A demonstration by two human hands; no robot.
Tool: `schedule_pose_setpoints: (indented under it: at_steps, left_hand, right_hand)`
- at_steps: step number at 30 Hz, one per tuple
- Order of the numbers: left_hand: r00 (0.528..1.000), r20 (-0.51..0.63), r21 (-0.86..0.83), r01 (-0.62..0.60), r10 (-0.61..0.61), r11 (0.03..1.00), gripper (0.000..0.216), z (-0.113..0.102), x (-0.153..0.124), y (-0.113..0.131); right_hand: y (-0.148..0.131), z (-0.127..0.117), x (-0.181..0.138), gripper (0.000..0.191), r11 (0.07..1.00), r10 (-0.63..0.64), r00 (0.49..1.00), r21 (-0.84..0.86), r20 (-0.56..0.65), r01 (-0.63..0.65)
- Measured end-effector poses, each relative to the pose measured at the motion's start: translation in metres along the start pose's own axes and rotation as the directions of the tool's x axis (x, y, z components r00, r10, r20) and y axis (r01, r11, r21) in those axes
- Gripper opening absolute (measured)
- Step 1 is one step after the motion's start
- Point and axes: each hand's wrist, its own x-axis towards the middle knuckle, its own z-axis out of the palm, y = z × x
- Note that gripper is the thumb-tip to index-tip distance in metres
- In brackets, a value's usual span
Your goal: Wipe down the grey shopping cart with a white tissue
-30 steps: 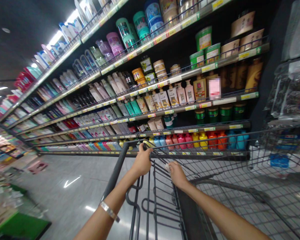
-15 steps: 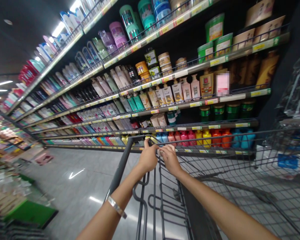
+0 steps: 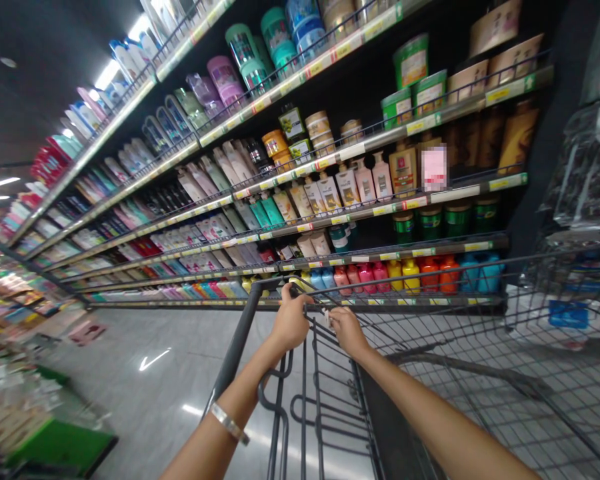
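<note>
Both of my arms reach forward to a dark wire shopping cart. My left hand, with a silver bracelet on its wrist, is wrapped round the top bar of the cart's folding seat flap. My right hand sits just to its right, fingers curled over the same wire edge, with a small pale thing pinched at the fingertips that I cannot make out. The cart's grey handle bar slants down to the left of my left arm.
Tall shelves of shampoo bottles, jars and tubs run along the aisle straight ahead, very close to the cart's front. Shiny grey floor opens to the left. A green low display stands at the bottom left. Bagged goods hang on the right.
My right hand moved left along the cart's wire edge until it sat beside my left hand. The view has shifted slightly; the left hand keeps its grip.
</note>
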Motion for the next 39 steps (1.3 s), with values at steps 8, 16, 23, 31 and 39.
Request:
schedule_pose_setpoints:
  at_steps: [8,16,23,31,39]
  left_hand:
    - [0.999,-0.038,-0.061,0.006,-0.008,0.998,0.056,0.004,0.004,-0.005]
    - [0.995,-0.09,-0.111,-0.042,0.032,0.993,0.053,0.007,0.009,-0.008]
    - [0.997,-0.081,-0.102,-0.02,0.011,0.995,0.051,0.008,0.009,-0.007]
    - [0.995,-0.096,-0.047,-0.02,0.015,0.999,0.06,0.008,0.008,-0.007]
    - [0.998,-0.057,-0.039,0.0,-0.003,0.999,0.061,0.007,0.005,-0.004]
  right_hand:
    - [0.021,0.0,-0.02,0.028,0.992,0.112,0.993,-0.048,-0.042,-0.114]
    - [0.018,-0.009,-0.025,0.031,0.967,0.24,0.961,-0.048,-0.14,-0.249]
    - [-0.006,-0.024,0.0,0.032,0.973,0.22,0.939,0.126,-0.266,-0.193]
    - [-0.065,0.0,0.035,0.026,0.87,0.007,0.957,0.474,-0.291,0.138]
    - [-0.046,0.002,0.026,0.031,0.931,-0.13,0.97,0.313,-0.203,0.19]
